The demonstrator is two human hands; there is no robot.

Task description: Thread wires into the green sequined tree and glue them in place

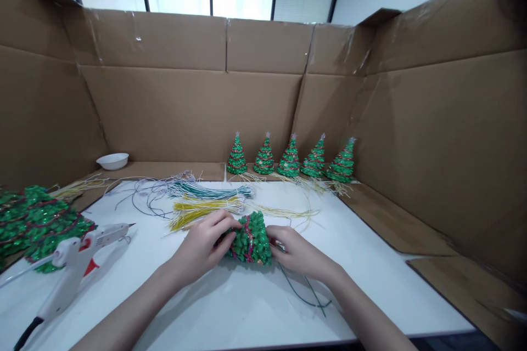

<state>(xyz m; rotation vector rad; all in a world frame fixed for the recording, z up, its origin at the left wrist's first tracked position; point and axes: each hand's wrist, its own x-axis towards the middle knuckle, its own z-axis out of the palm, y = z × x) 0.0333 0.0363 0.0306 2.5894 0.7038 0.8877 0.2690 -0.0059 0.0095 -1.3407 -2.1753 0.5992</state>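
A small green tree point(256, 238) is held on its side at the centre of the white table point(214, 312), its wide base turned toward 3 o'clock and its narrower part toward 9 o'clock. Its body is formed of glossy, bumpy green tufts set close together, and a shiny reddish-pink garland is wound around it. The tip is hidden.

The narrower part is gripped by the left hand point(211, 237), with the fingers curled over it and the thumb pressed along the near side. The right hand point(291, 248) is half closed at the base, its fingertips drawn together; whether anything is pinched there cannot be told. Thin dark green wires point(302, 297) are seen curving out below it, at 4 o'clock from the tree.

At 10 o'clock, straight bundles of yellow wire point(195, 211) and green wire point(209, 192) are laid. At 9 o'clock, a white plastic glue gun point(69, 271) is placed before piled trees point(45, 214). From 12 to 2 o'clock, five cone-shaped, star-topped trees point(289, 159) are lined up against cardboard point(193, 115).
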